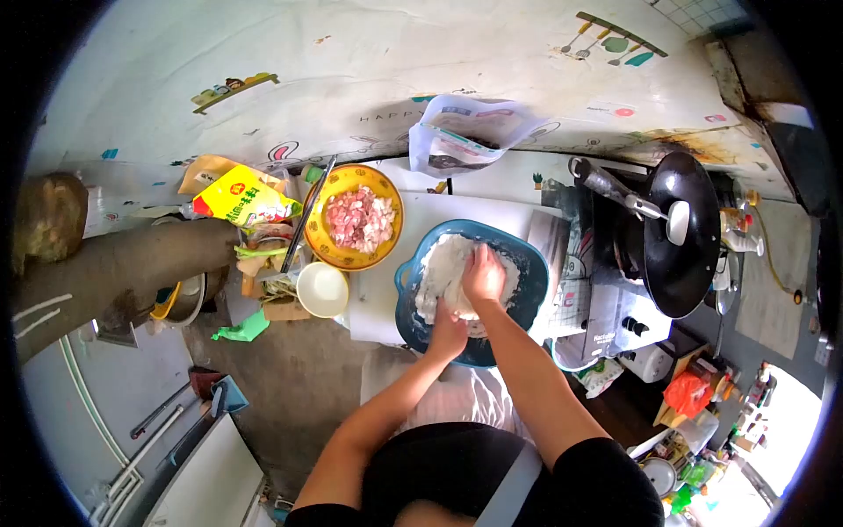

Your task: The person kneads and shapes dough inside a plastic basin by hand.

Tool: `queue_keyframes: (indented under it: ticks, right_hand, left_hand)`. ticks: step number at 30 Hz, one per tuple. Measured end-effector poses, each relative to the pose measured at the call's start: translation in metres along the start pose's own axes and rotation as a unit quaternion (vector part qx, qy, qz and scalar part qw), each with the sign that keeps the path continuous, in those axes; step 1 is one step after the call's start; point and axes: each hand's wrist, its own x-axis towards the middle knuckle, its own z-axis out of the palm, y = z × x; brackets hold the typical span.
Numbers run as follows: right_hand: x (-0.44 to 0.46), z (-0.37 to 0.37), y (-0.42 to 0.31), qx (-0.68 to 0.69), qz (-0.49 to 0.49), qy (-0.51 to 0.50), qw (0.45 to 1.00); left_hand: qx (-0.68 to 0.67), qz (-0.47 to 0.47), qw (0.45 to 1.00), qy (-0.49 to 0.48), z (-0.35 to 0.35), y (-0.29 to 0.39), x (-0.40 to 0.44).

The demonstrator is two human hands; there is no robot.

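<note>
Both my hands are inside a blue basin [407, 303] that holds white flour [442, 261], partly clumped like dough. My right hand [483, 279] presses into the middle of the flour, its fingers drawn together and partly buried. Nearer the front wall of the basin, my left hand [449, 332] has its fingers closed in the flour, their tips hidden. To the left of the basin sits a yellow bowl [397, 230] of chopped raw meat [361, 220], with dark chopsticks [309, 213] along its left rim. A small white bowl [322, 290] stands just in front of it.
A black wok [680, 272] with a metal ladle [677, 222] rests on the stove [619, 325] at the right. An opened plastic bag [470, 132] leans on the back wall. At the left are a yellow packet [248, 198] and a thick brown pipe-like shape [167, 263].
</note>
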Motion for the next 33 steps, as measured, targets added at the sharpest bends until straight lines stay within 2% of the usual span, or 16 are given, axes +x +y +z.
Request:
queue_keyframes:
  ticks: [1, 2, 5, 7, 8, 11, 12, 15, 17, 19, 22, 25, 26, 29, 30, 33]
  right_hand:
    - [0.003, -0.002, -0.001, 0.01, -0.001, 0.021, 1.0]
    - [0.004, -0.006, -0.002, 0.012, 0.015, -0.017, 1.0]
    - [-0.002, 0.005, 0.009, 0.016, -0.033, 0.079, 0.996]
    - [-0.011, -0.007, 0.017, 0.056, 0.009, 0.019, 0.998]
    - [-0.013, -0.014, 0.02, 0.075, 0.03, -0.009, 0.997]
    - [-0.037, -0.049, 0.003, 0.0, 0.021, -0.042, 0.999]
    - [-0.047, -0.045, 0.005, -0.014, 0.015, -0.037, 0.999]
    - [-0.073, -0.048, -0.011, 0.003, 0.012, -0.015, 1.0]
    - [-0.084, -0.042, -0.018, 0.005, -0.059, 0.039, 0.997]
    - [-0.081, -0.035, -0.022, 0.01, -0.065, 0.022, 0.998]
    - [-0.067, -0.022, -0.021, 0.029, -0.081, 0.047, 0.995]
    - [-0.045, -0.026, -0.016, -0.033, -0.089, 0.027, 0.995]
    - [-0.041, -0.024, -0.013, -0.004, -0.064, 0.017, 0.998]
    - [-0.036, 0.013, 0.015, -0.002, -0.083, 0.076, 0.994]
    - [-0.032, 0.003, 0.01, -0.016, -0.056, 0.021, 0.998]
    - [-0.024, 0.019, 0.027, -0.008, -0.079, 0.074, 0.994]
  left_hand:
    - [-0.063, -0.063, 0.996, -0.022, 0.003, 0.007, -0.005]
    - [-0.001, 0.004, 1.0, -0.007, 0.009, -0.023, 0.003]
    - [-0.02, 0.076, 0.996, 0.029, 0.01, -0.017, 0.006]
    - [0.011, 0.092, 0.995, 0.045, 0.012, -0.059, 0.038]
    - [0.022, 0.106, 0.993, 0.041, 0.009, -0.06, 0.044]
    - [0.05, 0.153, 0.987, 0.012, -0.006, -0.031, 0.038]
    - [0.146, 0.203, 0.967, 0.05, -0.006, -0.036, 0.041]
    - [0.202, 0.258, 0.943, 0.059, -0.01, -0.038, 0.045]
    - [0.169, 0.23, 0.958, 0.031, -0.017, -0.016, 0.033]
    - [0.146, 0.22, 0.964, -0.022, -0.027, -0.014, 0.039]
    - [0.133, 0.225, 0.965, -0.03, -0.032, -0.017, 0.04]
    - [0.162, 0.226, 0.96, -0.041, -0.032, -0.009, 0.038]
    - [0.146, 0.208, 0.966, -0.043, -0.031, -0.006, 0.033]
    - [0.18, 0.176, 0.967, -0.04, -0.024, -0.012, 0.036]
    - [0.197, 0.232, 0.952, -0.033, -0.024, -0.009, 0.032]
    - [0.161, 0.227, 0.96, 0.012, -0.011, -0.009, 0.02]
